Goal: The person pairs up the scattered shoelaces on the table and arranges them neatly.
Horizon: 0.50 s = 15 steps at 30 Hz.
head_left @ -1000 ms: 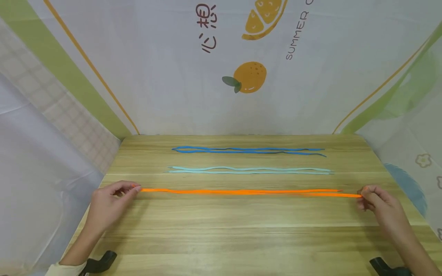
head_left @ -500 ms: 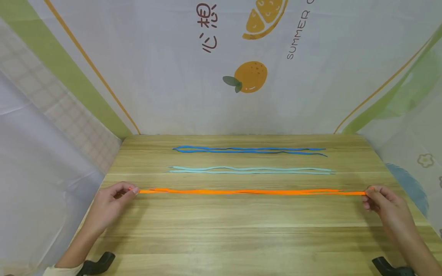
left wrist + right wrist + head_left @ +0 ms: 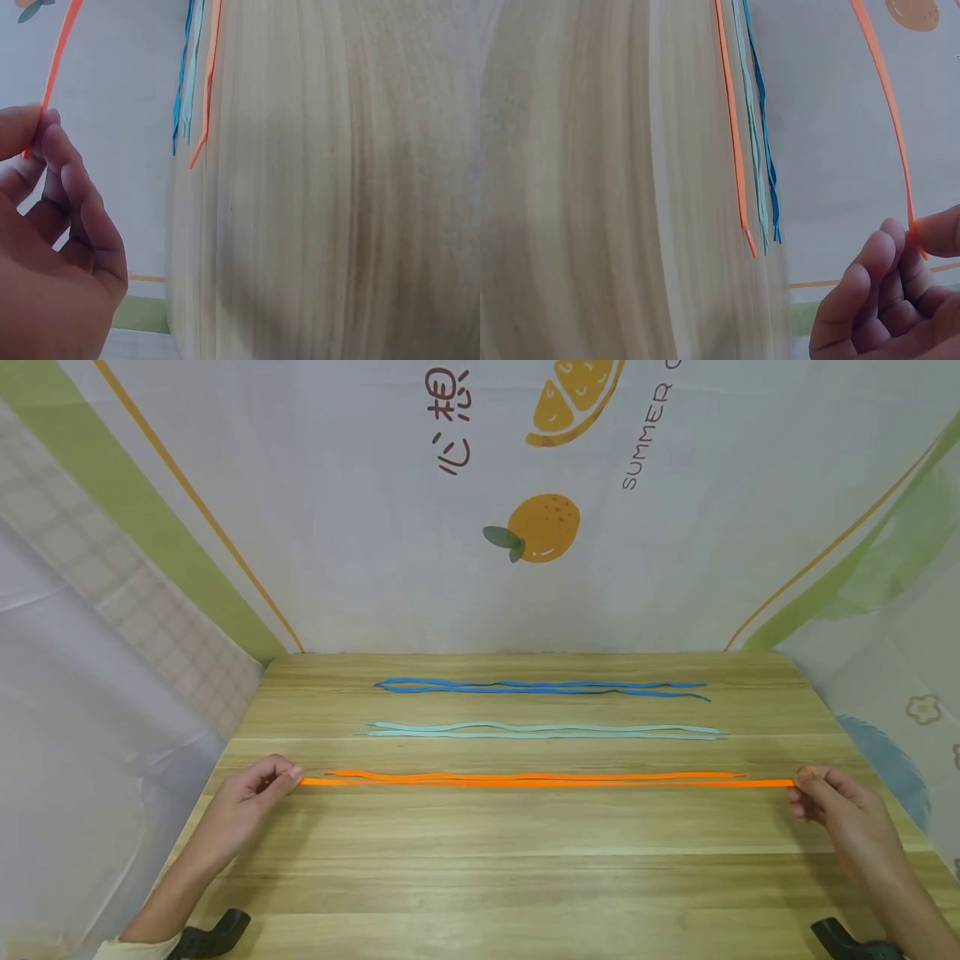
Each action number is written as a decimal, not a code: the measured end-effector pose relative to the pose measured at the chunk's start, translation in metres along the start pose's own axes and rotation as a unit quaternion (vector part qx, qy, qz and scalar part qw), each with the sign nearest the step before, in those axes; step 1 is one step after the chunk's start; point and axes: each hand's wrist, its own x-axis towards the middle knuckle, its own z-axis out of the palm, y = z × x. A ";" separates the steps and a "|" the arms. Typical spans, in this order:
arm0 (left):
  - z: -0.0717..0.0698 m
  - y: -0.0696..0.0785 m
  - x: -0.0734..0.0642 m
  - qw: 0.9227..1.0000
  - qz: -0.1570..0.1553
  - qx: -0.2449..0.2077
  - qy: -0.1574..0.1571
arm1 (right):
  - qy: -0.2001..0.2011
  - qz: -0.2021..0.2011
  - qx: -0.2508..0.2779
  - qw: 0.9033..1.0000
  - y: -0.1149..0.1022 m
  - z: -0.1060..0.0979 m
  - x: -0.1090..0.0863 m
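Note:
An orange shoelace (image 3: 570,784) stretches nearly straight between my two hands, raised over the table as the wrist views show. My left hand (image 3: 255,793) pinches one end between thumb and fingertips. At the other end, my right hand (image 3: 832,802) pinches it the same way, with a short tip poking out past the thumb in the right wrist view. A second orange shoelace (image 3: 733,135) lies on the wooden table, just behind the held one in the head view. Farther back lie a pair of pale mint shoelaces (image 3: 540,728) and a pair of blue shoelaces (image 3: 540,685).
The wooden table (image 3: 480,877) backs onto a white curtain (image 3: 375,527) printed with fruit and lettering. White cloth (image 3: 67,735) hangs along the left side. Dark curved pieces (image 3: 217,935) sit by each wrist at the bottom of the head view.
Both hands have moved slightly outward, and the held orange shoelace looks straighter. It now shows a little in front of the second orange one. The mint and blue shoelaces stay put.

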 end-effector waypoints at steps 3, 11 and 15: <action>-0.001 0.002 -0.001 0.999 -0.013 0.031 0.007 | 0.016 0.019 -0.035 0.999 -0.001 -0.001 0.002; 0.001 0.005 0.000 0.997 -0.033 0.067 0.009 | 0.043 0.028 -0.223 0.974 -0.002 -0.002 0.006; 0.004 0.003 0.001 0.997 -0.028 0.078 0.002 | 0.040 0.027 -0.301 0.953 -0.003 -0.002 0.005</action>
